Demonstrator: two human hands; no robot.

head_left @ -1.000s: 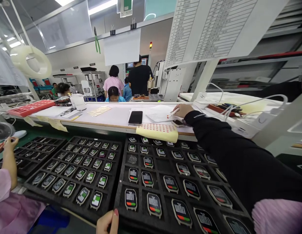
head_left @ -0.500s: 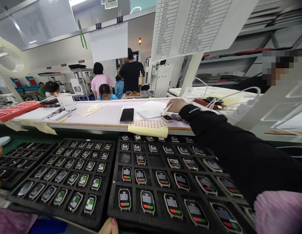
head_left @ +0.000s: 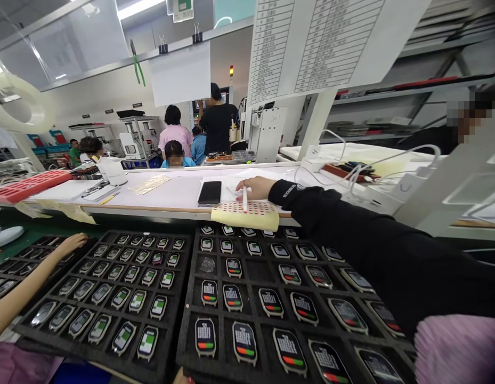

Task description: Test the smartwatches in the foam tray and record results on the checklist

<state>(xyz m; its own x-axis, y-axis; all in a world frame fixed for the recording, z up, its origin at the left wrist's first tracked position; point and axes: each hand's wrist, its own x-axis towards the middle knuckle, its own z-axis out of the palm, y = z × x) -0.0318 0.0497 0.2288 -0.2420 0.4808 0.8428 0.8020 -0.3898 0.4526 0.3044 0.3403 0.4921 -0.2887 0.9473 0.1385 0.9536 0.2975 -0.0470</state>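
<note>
My right hand (head_left: 255,189), at the end of a black sleeve, is closed around a white pen-like stick (head_left: 244,199). The stick's lower end points down onto a pale yellow sheet of red dot stickers (head_left: 267,217), which hangs over the shelf edge. Just left of this hand lies a dark phone (head_left: 210,193). Of my left hand (head_left: 182,377) only a thumb part with a red nail shows, at the front edge of the right black foam tray (head_left: 184,320). Its other fingers are hidden. Several smartwatches (head_left: 244,341) with lit screens sit in that tray's compartments.
Left of it stands another foam tray (head_left: 173,314) of watches. A co-worker's arm (head_left: 39,282) reaches over a third tray at far left. A red tray (head_left: 31,184) and a white cup (head_left: 113,172) stand on the shelf. A printed sheet (head_left: 327,48) hangs overhead.
My right hand has moved left with the white stick, from beside a watch on the shelf to the sticker sheet. The co-worker's arm has reached farther over the left tray.
</note>
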